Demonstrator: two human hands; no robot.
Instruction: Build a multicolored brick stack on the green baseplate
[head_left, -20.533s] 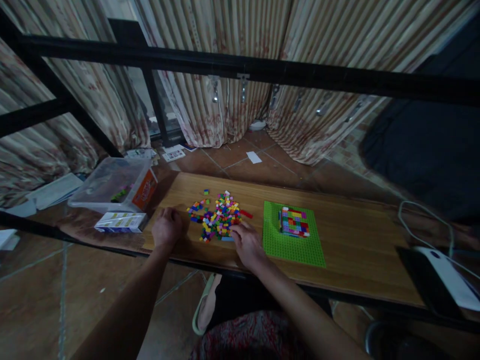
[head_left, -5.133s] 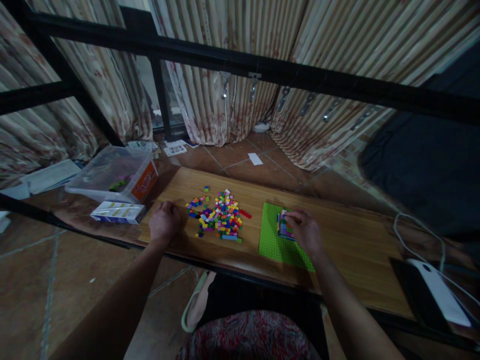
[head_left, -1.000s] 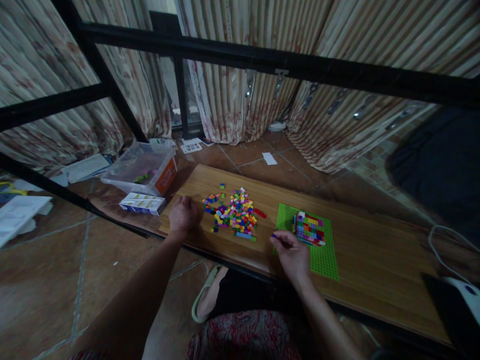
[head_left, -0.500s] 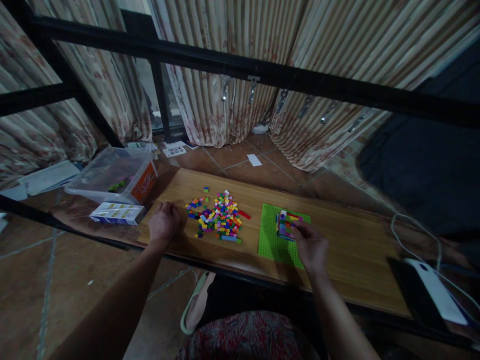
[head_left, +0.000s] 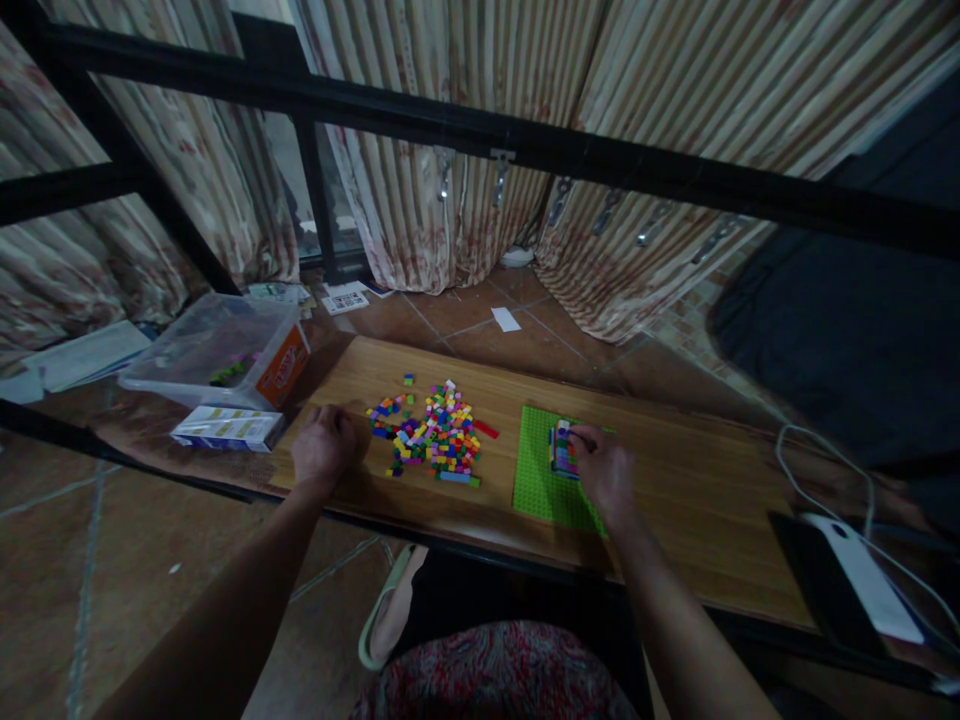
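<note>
Brown wood grain runs along the long bench (head_left: 690, 490), which stands over a tiled floor (head_left: 195, 570); behind it, a black frame (head_left: 390, 108) crosses striped curtains (head_left: 420, 220). Near the bench's middle lies a green baseplate (head_left: 532, 490) bearing a small multicoloured brick build (head_left: 562, 457). The right hand (head_left: 606, 472) partly covers that build, fingers drawn close together; whether they grip a brick cannot be told. Loose bricks (head_left: 442, 432) spread left of the plate. Beside them rests the left hand (head_left: 322, 442), fingers curled under, hiding anything held. Off the left end sit a carton (head_left: 229, 428) and a clear box (head_left: 214, 350).
</note>
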